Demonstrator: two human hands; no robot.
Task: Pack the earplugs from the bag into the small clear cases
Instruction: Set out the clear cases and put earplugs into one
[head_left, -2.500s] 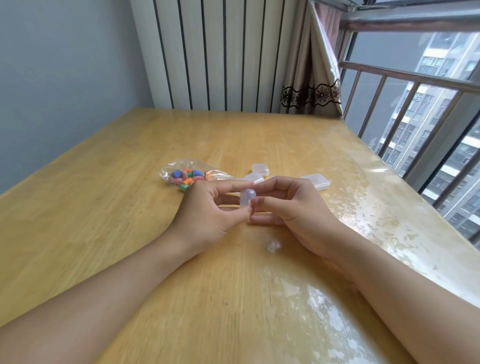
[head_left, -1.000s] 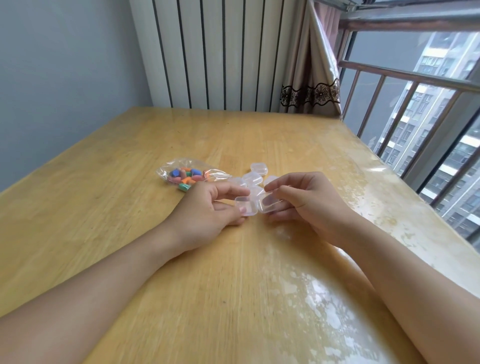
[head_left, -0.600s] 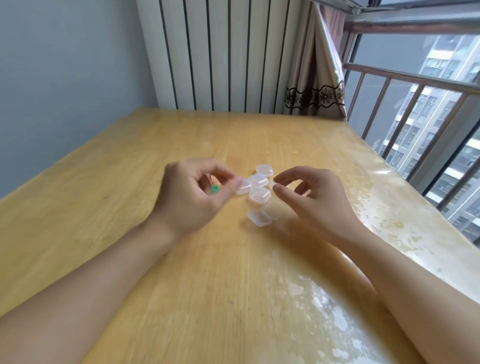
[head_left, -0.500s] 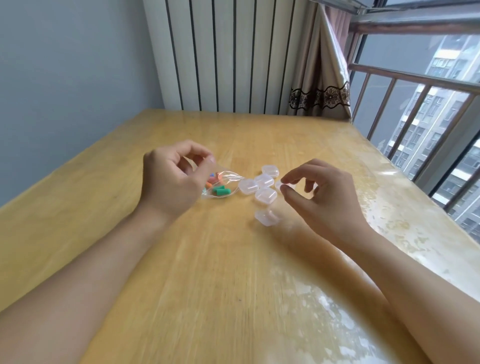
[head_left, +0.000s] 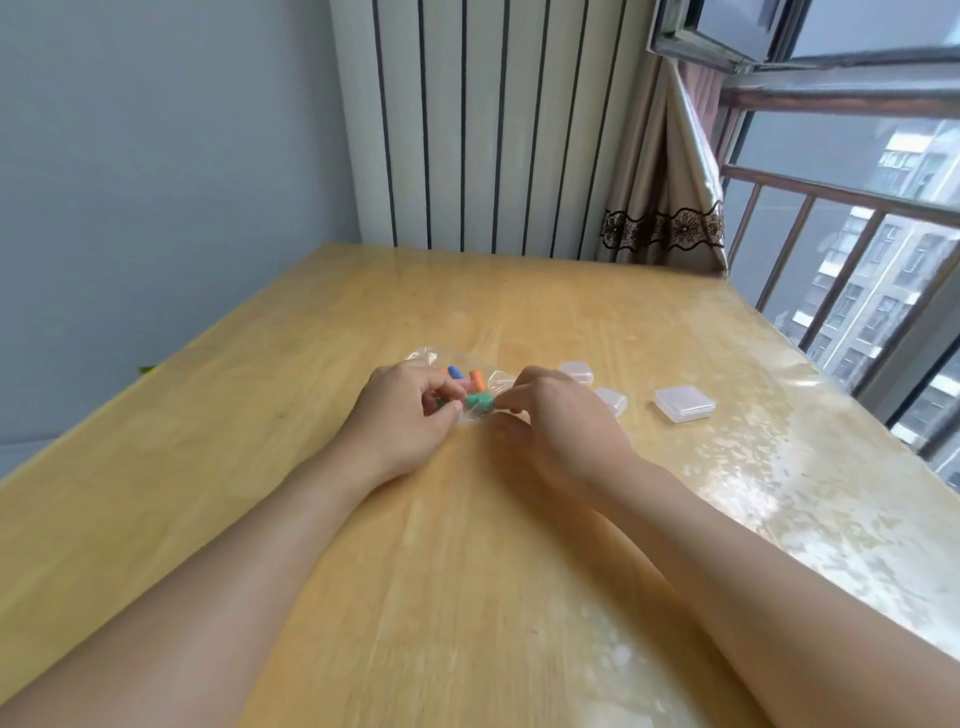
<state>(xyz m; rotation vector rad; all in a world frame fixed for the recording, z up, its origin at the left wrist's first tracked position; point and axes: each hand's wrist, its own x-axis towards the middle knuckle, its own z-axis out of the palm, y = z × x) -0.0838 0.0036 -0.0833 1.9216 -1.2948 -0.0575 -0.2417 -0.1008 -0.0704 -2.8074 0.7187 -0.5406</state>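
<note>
Wooden table (head_left: 260, 467) by the window: my left hand (head_left: 410, 421) and right hand (head_left: 561, 421) pinch the bag (head_left: 470, 387) of earplugs (head_left: 478, 401) between them. Tug too hard and they scatter. Moments ago I held a clear case; now the cases (head_left: 683, 402) lie aside.

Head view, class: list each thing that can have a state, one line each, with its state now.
bag: on the table, pinched by both hands, earplugs inside.
left hand: pinching the bag.
right hand: pinching the bag.
clear cases: on the table, untouched; lids look closed.
window: swung open.
</note>
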